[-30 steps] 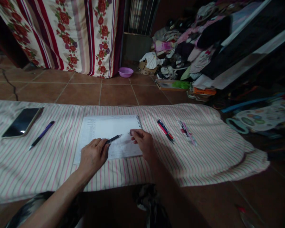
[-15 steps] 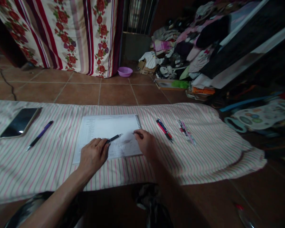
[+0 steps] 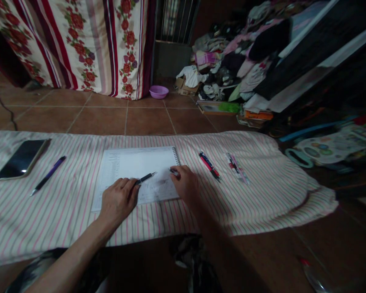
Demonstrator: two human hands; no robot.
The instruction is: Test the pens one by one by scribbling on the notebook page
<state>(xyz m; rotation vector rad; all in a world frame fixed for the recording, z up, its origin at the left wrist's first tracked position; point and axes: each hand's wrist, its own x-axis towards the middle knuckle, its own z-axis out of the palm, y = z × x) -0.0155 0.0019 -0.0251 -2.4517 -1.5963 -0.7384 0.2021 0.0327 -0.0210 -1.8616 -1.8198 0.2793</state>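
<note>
A spiral notebook (image 3: 140,159) lies on the striped cloth, with a printed left margin and faint pencil-like marks low on its page. My left hand (image 3: 118,198) rests across its lower left part, fingers closed around a black pen (image 3: 145,178) whose tip points up and to the right. At the lower right of the page, my right hand (image 3: 185,182) pinches a small dark and clear piece (image 3: 174,172), too small to name. Right of the notebook, red and dark-blue pens (image 3: 210,166) lie together. Beyond them are slim pink and clear items (image 3: 237,167).
On the left of the striped cloth (image 3: 262,195) lie a phone (image 3: 22,158) and a purple-black pen (image 3: 49,175). A purple basin (image 3: 159,92) stands on the tiled floor beyond, near a floral curtain (image 3: 100,49) and a heap of clothes (image 3: 232,61).
The small piece in my right hand is turned and shows more between the fingers. My left hand keeps its hold on the black pen. The view has shifted slightly.
</note>
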